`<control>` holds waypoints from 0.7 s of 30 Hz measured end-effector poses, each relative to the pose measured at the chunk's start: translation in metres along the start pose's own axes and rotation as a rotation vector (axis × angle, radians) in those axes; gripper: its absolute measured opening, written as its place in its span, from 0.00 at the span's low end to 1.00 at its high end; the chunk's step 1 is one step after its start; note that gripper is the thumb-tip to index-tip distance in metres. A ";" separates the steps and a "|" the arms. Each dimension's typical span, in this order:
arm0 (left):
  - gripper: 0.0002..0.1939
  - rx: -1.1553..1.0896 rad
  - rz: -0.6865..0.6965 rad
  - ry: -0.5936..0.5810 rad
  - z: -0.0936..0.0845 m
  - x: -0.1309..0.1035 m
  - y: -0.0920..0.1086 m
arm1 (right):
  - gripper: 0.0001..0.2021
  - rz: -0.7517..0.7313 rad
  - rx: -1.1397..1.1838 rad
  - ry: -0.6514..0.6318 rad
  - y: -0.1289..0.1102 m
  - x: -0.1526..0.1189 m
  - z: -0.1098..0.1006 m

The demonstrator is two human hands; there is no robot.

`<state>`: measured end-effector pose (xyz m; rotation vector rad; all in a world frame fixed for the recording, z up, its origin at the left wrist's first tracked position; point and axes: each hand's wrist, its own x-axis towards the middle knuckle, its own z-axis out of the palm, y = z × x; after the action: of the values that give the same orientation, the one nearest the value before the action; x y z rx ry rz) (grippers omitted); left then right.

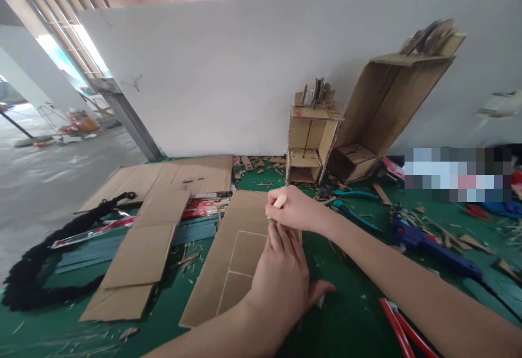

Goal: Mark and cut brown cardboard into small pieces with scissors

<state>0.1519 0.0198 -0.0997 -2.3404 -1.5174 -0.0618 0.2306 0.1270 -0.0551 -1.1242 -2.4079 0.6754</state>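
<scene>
Cardboard (222, 244) pressed flat under L hand (283, 276), fingers fwd.

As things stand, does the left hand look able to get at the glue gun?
Probably not directly: the right forearm slants across the space between the left hand and the glue gun, and the left hand lies flat on the cardboard.
</scene>
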 end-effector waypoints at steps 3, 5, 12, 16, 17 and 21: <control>0.51 0.017 0.004 0.042 -0.002 0.001 0.000 | 0.07 -0.001 0.050 -0.066 0.000 -0.001 0.000; 0.50 0.023 0.004 0.059 -0.003 0.001 0.000 | 0.07 -0.002 0.069 -0.090 -0.001 -0.001 0.000; 0.49 -0.006 0.000 0.051 0.000 0.001 0.002 | 0.08 0.009 0.113 -0.174 -0.007 -0.002 -0.002; 0.49 -0.019 -0.001 0.046 0.001 0.000 0.003 | 0.08 -0.013 0.104 -0.181 -0.009 -0.001 -0.004; 0.49 -0.020 0.002 0.048 0.002 0.000 0.003 | 0.08 -0.014 0.100 -0.185 -0.009 0.000 -0.005; 0.50 -0.006 0.009 0.050 0.003 0.000 0.002 | 0.07 0.016 0.090 -0.222 -0.011 0.002 -0.007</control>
<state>0.1532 0.0197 -0.1036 -2.3323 -1.4850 -0.1221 0.2269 0.1242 -0.0427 -1.0824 -2.5232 0.9494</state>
